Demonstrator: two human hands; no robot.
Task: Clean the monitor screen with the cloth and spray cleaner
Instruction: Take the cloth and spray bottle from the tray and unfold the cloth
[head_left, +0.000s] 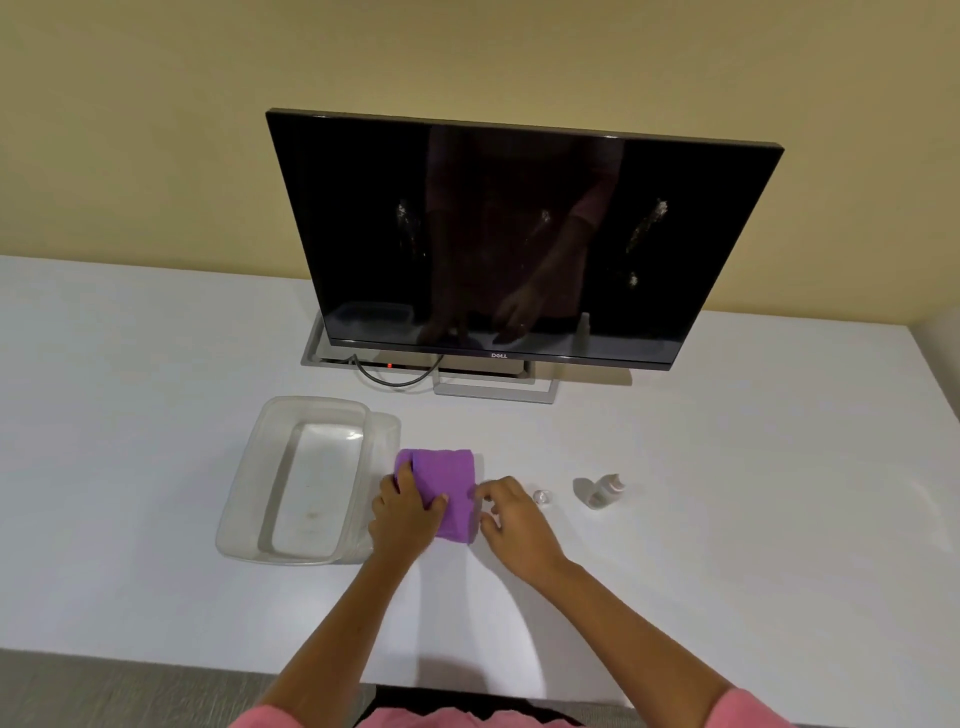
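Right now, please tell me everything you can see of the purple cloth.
The purple cloth looks like soft towelling, folded into a thick rectangular pad. It lies flat on the white table, just right of the clear plastic container. The left hand presses on its left part; the right hand touches its right edge.

**Hidden and cut off**

The left hand covers the near left corner of the purple cloth. The small clear cap is too tiny to make out. The surface runs off both side edges.
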